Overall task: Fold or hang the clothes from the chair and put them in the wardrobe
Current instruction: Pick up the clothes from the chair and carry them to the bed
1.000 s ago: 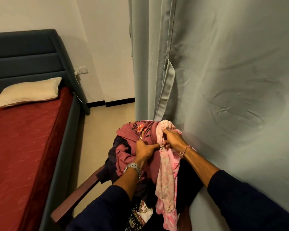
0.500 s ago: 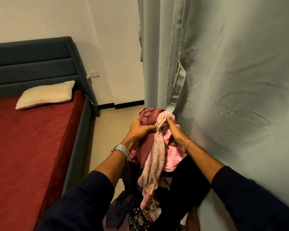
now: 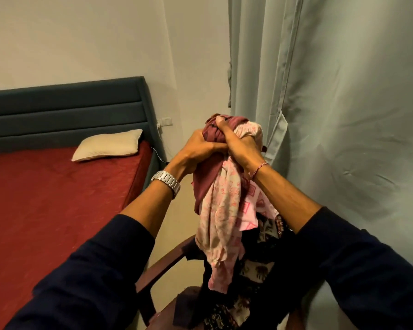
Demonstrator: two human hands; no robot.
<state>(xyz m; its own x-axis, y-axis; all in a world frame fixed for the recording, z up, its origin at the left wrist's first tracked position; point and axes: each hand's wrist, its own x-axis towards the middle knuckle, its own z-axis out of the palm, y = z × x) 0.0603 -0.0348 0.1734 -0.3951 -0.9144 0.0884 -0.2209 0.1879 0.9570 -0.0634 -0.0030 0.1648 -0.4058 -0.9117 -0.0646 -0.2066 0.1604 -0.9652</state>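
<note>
A bundle of clothes hangs from both my hands above a wooden chair (image 3: pixel 163 264). My left hand (image 3: pixel 197 151) grips a maroon garment (image 3: pixel 204 184) at the top of the bundle. My right hand (image 3: pixel 239 145) grips the same bunch together with a pale pink patterned garment (image 3: pixel 221 220) that dangles down. Dark and printed clothes (image 3: pixel 255 277) hang below them, their lower ends down at the chair seat. No wardrobe is in view.
A bed with a red cover (image 3: pixel 48 210), a cream pillow (image 3: pixel 107 145) and a dark upholstered headboard (image 3: pixel 65 110) fills the left. Grey curtains (image 3: pixel 332 115) hang close on the right. A strip of pale floor (image 3: pixel 177 189) runs between bed and chair.
Both hands have lifted the bundle of clothes up off the chair, from low on the chair back to chest height. The view has tilted upward.
</note>
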